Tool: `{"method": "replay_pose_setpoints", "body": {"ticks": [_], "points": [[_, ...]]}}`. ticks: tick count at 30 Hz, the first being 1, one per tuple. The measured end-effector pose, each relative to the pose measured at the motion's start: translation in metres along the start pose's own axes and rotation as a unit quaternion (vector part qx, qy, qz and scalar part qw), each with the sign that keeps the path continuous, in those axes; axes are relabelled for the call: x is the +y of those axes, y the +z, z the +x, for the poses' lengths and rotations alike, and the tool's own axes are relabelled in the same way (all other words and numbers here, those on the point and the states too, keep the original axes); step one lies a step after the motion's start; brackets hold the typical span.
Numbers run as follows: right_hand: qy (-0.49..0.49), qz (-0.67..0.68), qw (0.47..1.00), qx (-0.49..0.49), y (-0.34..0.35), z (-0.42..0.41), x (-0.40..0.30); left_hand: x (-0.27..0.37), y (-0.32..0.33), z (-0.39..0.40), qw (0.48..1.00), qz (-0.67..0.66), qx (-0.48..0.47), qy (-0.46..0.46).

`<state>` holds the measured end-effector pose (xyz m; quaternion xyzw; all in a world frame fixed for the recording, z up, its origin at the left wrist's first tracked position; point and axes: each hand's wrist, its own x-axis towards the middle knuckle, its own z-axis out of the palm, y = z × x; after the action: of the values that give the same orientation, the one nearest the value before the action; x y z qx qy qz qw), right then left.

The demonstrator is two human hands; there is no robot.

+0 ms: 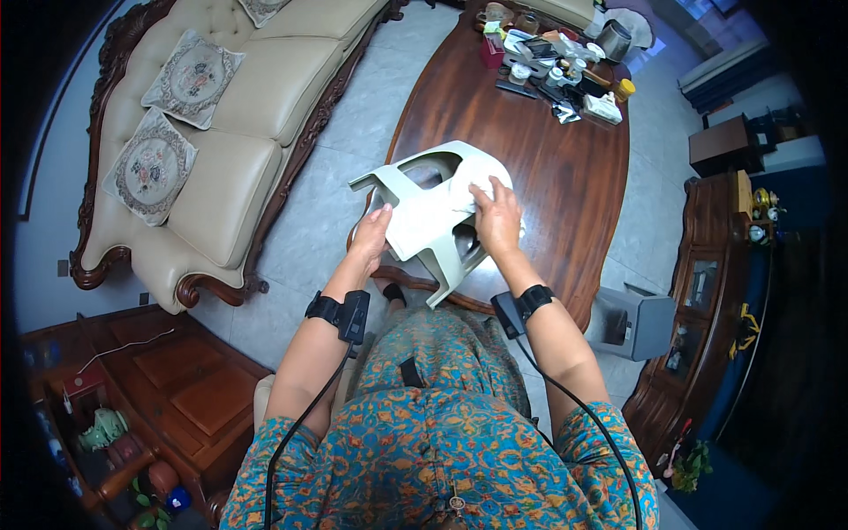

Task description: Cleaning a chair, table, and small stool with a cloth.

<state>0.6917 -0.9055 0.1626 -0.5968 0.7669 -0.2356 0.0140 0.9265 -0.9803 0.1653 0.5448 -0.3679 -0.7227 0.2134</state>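
A pale plastic stool (417,222) is tilted on its side at the near end of a dark wooden coffee table (530,159). My left hand (373,233) grips its near left edge, thumb on top and the fingers partly hidden under it. My right hand (497,215) presses a white cloth (472,184) onto the stool's surface at the far right part. Some of the cloth shows beyond the fingers; the rest is hidden beneath the hand. The stool's legs point towards the left and towards my body.
Bottles, a remote control (516,89), a tissue pack (603,108) and a metal kettle (613,40) crowd the table's far end. A carved leather sofa (225,192) stands left, a grey bin (636,324) right of the table, and a wooden cabinet (695,285) farther right.
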Motion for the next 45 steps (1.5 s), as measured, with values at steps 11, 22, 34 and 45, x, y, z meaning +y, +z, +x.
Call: {"method": "replay_pose_setpoints", "body": {"ticks": [11, 22, 34, 45], "points": [[-0.154, -0.032, 0.985, -0.066, -0.007, -0.016, -0.018, -0.012, -0.004, -0.002, 1.0, -0.022, -0.02, 0.011], [-0.176, 0.019, 0.981, -0.075, -0.012, -0.034, -0.061, -0.015, -0.007, -0.01, 1.0, -0.004, -0.023, -0.013], [0.089, -0.011, 0.995, -0.05, -0.021, 0.003, 0.045, -0.012, 0.013, -0.03, 0.988, -0.004, -0.145, -0.046], [-0.09, 0.037, 0.989, -0.111, -0.036, -0.041, 0.007, -0.024, 0.032, -0.024, 0.97, -0.087, -0.214, -0.081]]}}
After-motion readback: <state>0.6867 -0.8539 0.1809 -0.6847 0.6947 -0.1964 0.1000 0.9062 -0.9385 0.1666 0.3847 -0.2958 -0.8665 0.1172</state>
